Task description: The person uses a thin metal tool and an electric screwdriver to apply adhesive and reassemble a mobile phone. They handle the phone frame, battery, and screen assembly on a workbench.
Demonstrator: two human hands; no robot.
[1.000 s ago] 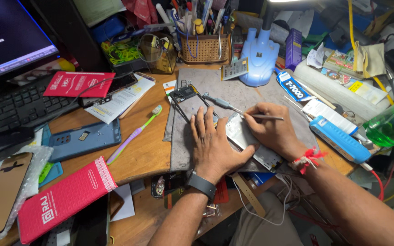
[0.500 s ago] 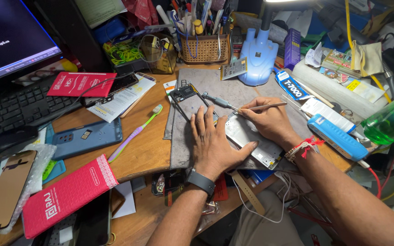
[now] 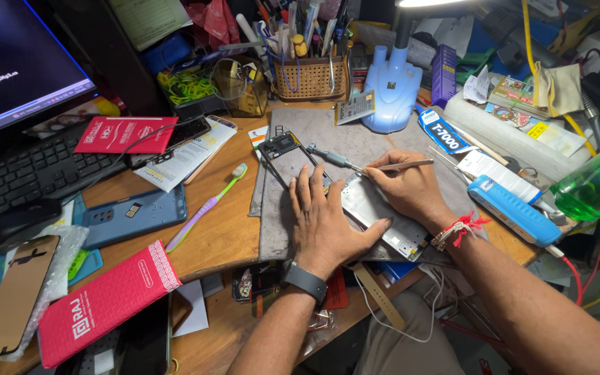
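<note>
A cluttered wooden desk [image 3: 217,239] filled the frame, with a dark monitor [image 3: 15,62] in the upper left and a black keyboard [image 3: 29,173] just below it. Across the middle lay a grey work mat [image 3: 279,222], evidently there to keep small parts off the wood. A long red packet [image 3: 105,302] sat in the lower left, a blue phone back cover [image 3: 133,215] above it, and a blue lamp base [image 3: 392,87] stood at the top centre beside a woven basket [image 3: 312,76] crammed with tools — all within arm's reach of the mat.

On the mat, at centre, rested the opened phone [image 3: 376,215], a pale, flat body lying slantwise toward the lower right. The left hand [image 3: 324,222] lay flat on it with fingers spread, the thumb stretched out along its lower edge, seemingly to pin it so it would not slide. The right hand [image 3: 407,187], a red thread at its wrist, was pinched around a thin metal tool [image 3: 401,165] held like a pen, its tip pointing left toward the upper end of the phone — just beside a screwdriver [image 3: 331,157] lying on the mat. A dark phone frame [image 3: 282,149] lay apart, further up the mat, and a green toothbrush [image 3: 206,208] rested left of the mat on bare wood.
</note>
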